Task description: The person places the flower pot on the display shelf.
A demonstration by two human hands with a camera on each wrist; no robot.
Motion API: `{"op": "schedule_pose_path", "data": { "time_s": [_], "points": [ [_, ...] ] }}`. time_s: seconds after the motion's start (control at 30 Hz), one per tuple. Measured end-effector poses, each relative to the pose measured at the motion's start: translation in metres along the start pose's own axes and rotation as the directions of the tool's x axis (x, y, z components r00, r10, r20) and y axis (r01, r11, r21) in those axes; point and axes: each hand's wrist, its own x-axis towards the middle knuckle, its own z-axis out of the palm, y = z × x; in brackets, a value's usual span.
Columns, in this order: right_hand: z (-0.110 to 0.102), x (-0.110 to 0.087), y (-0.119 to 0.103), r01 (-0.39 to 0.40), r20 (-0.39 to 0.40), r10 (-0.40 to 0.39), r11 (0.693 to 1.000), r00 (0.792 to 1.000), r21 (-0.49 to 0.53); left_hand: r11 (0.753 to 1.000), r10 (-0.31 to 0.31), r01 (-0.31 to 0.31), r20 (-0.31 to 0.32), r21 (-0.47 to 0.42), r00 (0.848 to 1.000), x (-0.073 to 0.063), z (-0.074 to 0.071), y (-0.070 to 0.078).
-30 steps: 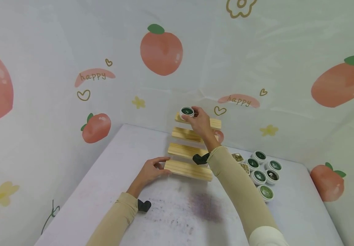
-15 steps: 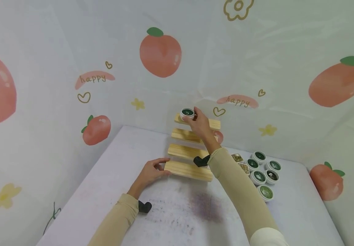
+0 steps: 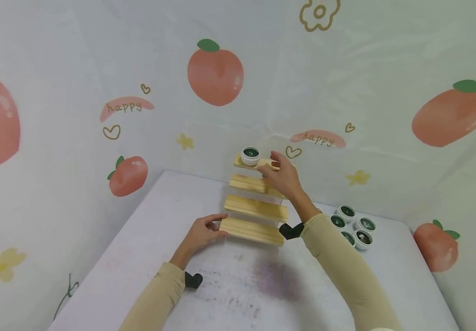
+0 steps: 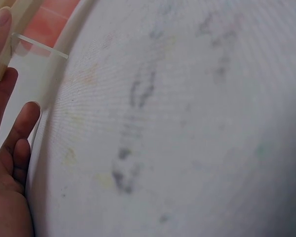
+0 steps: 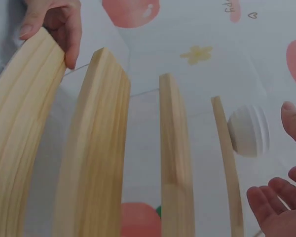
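Note:
A wooden stepped display rack with several pale boards stands towards the back of the table. On the left end of its top board sits a small white round jar with a dark green top, its white side showing in the right wrist view. My right hand is just right of this jar, apart from it, fingers loosely bent around nothing. My left hand pinches the left end of the lowest board, thumb on one side and fingers on the other, also visible in the right wrist view.
Several similar white jars with dark tops stand at the table's right, partly hidden by my right forearm. White fabric walls printed with fruit enclose the back and sides. A green cord hangs at the left edge.
My right hand has let go of the white jar and drawn back to the right. The jar stays on the top board. My left hand keeps its hold on the lowest board.

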Motion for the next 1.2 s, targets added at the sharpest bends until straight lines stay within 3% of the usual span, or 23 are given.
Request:
{"op": "schedule_pose_path", "data": {
  "time_s": [0.13,0.5,0.87,1.2],
  "points": [
    [-0.012,-0.013,0.014,0.035,-0.017,-0.035,0.999,0.999,-0.025,1.000,0.001,-0.001,-0.010,0.012,1.000,-0.001,-0.001,0.002],
    [-0.046,-0.055,0.049,0.032,-0.049,-0.039,0.990,0.998,-0.140,1.000,-0.015,0.015,-0.004,0.012,1.000,-0.002,-0.001,0.002],
    [-0.086,-0.099,0.074,-0.086,-0.080,0.078,0.991,0.994,-0.099,1.000,-0.027,0.027,0.004,0.015,1.000,-0.002,0.000,0.003],
    [-0.114,-0.137,0.106,-0.147,-0.141,0.119,0.967,0.983,-0.210,1.000,-0.031,0.031,0.010,0.004,0.999,-0.001,0.001,0.002]
  ]
}}
